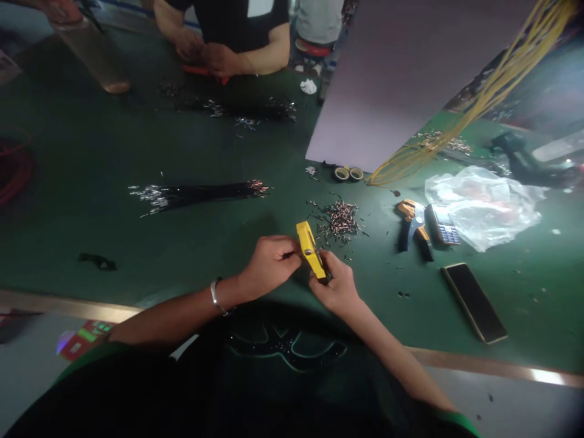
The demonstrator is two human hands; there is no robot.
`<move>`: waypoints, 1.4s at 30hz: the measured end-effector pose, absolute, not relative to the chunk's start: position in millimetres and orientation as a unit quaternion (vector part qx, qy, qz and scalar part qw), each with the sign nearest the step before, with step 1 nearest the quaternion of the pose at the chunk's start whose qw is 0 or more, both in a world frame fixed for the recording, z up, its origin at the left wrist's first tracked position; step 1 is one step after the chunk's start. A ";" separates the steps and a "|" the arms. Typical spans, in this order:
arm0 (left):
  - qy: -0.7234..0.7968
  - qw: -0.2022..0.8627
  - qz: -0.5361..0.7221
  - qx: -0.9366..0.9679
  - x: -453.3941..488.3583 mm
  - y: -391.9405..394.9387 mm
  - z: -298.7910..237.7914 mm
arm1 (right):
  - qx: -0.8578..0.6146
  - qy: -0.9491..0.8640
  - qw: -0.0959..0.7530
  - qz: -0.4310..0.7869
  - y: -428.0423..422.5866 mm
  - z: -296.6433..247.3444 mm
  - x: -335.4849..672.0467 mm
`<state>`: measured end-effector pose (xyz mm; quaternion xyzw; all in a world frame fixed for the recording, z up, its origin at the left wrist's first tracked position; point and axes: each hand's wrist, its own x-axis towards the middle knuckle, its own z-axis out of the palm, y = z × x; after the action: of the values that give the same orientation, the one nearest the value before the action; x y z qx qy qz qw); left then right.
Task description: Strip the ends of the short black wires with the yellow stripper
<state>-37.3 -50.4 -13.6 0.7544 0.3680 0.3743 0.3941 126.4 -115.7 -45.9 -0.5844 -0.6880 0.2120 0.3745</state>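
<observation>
My right hand (336, 283) is closed around a yellow crimping tool (311, 250), its head pointing up and slightly left. Close by on the left, my left hand (271, 264) has its fingers pinched together at the tool's side. What sits between those fingertips is too small and dark to make out. Just beyond the tool lies a loose pile of small copper-coloured terminals (341, 220). A bundle of black wires (201, 193) with silvery and coppery ends rests farther left on the green table (182, 243).
On the right are orange-black pliers (415, 228), a keypad phone (444, 224), a plastic bag (488, 204) and a smartphone (474, 302). Tape rolls (349, 174) lie by a large pale panel (387, 73), yellow wires (479, 115) beside it. A co-worker's hands (210, 56) are opposite.
</observation>
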 end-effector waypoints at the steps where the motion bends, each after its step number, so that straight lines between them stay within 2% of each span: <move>1: 0.367 0.405 0.371 0.751 -37.8 -50.1 -12.9 | -0.580 -0.698 0.374 0.191 -116.0 -46.5 127.1; 5: 0.353 0.449 0.367 0.734 -37.9 -48.9 -11.1 | -0.565 -0.725 0.375 0.117 -117.0 -47.5 130.3; 13: 0.335 0.508 0.379 0.697 -37.0 -47.5 -10.3 | -0.541 -0.750 0.372 0.077 -118.0 -47.1 134.4; 31: 0.364 0.587 0.335 0.641 -36.9 -45.6 -13.4 | -0.549 -0.753 0.354 0.082 -120.7 -50.7 134.5; 42: 0.382 0.577 0.332 0.641 -36.2 -47.3 -9.0 | -0.546 -0.752 0.363 0.074 -122.5 -53.9 133.4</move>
<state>-36.2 -47.3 -9.0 0.6407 0.3822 0.3323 0.5771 133.4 -122.5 -53.9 -0.5458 -0.7516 0.0738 0.3630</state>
